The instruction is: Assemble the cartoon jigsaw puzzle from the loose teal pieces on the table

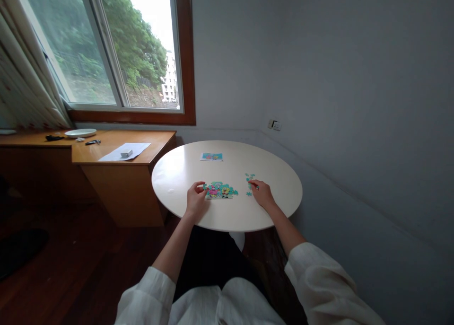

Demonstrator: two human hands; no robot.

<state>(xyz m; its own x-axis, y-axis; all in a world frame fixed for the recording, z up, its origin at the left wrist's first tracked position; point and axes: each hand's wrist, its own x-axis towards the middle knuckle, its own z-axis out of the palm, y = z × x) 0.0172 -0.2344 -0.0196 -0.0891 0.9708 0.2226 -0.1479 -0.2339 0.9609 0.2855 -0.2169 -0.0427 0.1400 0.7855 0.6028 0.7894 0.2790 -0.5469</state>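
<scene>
A partly joined cartoon jigsaw puzzle (pixel 219 190) lies on the round white table, with a pink figure and a yellow figure on a teal ground. At its left edge, my left hand (pixel 196 199) has thumb and fingertips closed around a small teal bit that looks like a puzzle piece. To the right of the puzzle, several loose teal puzzle pieces (pixel 248 194) are scattered. Among them, the fingers of my right hand (pixel 261 194) pinch at a puzzle piece, mostly covered by the fingertips. A small picture card (pixel 212 157) with similar figures lies farther back.
The round table (pixel 234 218) stands close to the grey wall. At left is a wooden desk (pixel 120 173) bearing a white sheet (pixel 109 155), a small white box (pixel 126 153) and a white plate (pixel 81 133). Behind it is a window (pixel 142 55).
</scene>
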